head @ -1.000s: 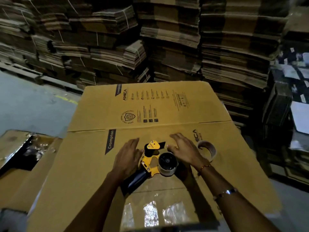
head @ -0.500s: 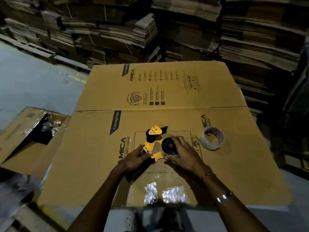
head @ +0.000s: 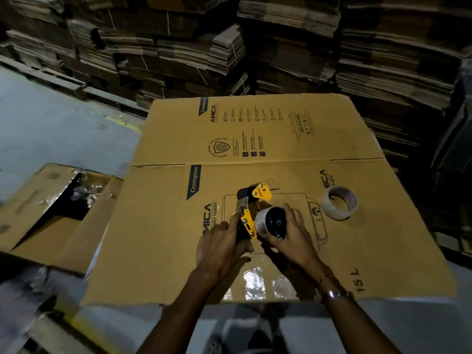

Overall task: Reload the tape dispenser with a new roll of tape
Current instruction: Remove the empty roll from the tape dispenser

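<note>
A yellow and black tape dispenser (head: 251,213) is lifted just above a flattened brown carton (head: 268,139). My left hand (head: 219,246) grips its black handle from below. My right hand (head: 291,233) wraps around the spent roll on the black hub (head: 272,222) at the dispenser's right side. A roll of clear tape (head: 338,203) lies flat on the carton, well to the right of the dispenser and apart from both hands.
An open carton with crumpled plastic (head: 63,200) sits at the left. Tall stacks of flattened cardboard (head: 255,47) wall off the back and right. Grey concrete floor (head: 51,129) lies to the left.
The dispenser went from lying on the carton to held up in my left hand. My right hand closed around the hub. The view tipped downward.
</note>
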Available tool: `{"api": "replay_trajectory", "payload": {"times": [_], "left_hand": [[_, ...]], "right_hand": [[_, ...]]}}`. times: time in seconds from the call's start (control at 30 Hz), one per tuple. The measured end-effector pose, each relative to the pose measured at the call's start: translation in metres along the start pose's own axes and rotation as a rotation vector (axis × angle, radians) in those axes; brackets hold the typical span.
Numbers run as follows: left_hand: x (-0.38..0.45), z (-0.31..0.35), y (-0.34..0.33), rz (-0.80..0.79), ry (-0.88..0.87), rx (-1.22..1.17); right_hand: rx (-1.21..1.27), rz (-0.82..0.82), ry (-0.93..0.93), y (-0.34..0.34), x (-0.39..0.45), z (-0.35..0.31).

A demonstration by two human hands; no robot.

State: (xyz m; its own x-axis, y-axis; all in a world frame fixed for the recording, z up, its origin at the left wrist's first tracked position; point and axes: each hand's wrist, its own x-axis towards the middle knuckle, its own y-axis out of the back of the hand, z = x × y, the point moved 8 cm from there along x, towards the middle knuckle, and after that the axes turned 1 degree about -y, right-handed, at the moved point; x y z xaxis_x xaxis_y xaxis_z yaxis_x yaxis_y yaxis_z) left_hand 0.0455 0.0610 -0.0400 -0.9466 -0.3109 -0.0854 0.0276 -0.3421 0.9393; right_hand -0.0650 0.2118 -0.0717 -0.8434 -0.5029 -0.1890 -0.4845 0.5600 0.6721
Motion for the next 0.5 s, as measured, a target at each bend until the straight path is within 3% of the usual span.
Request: {"api": "replay_trajectory", "payload": {"times": [0.1, 0.23, 0.5], "left_hand": [[-0.017, -0.012, 0.014, 0.107, -0.005, 0.021], [-0.031, -0.036, 0.026, 0.135, 0.019, -0.029], [-0.023, -0.069, 0.016, 0.019, 0.023, -0.258]], "right_hand": [[0.005, 0.04, 0.032, -0.009, -0.01, -0.014], [0.01, 0.08, 0.074, -0.017, -0.022, -0.034], [-0.03, 0.119, 0.098, -0.017, -0.03, -0.053]]}}
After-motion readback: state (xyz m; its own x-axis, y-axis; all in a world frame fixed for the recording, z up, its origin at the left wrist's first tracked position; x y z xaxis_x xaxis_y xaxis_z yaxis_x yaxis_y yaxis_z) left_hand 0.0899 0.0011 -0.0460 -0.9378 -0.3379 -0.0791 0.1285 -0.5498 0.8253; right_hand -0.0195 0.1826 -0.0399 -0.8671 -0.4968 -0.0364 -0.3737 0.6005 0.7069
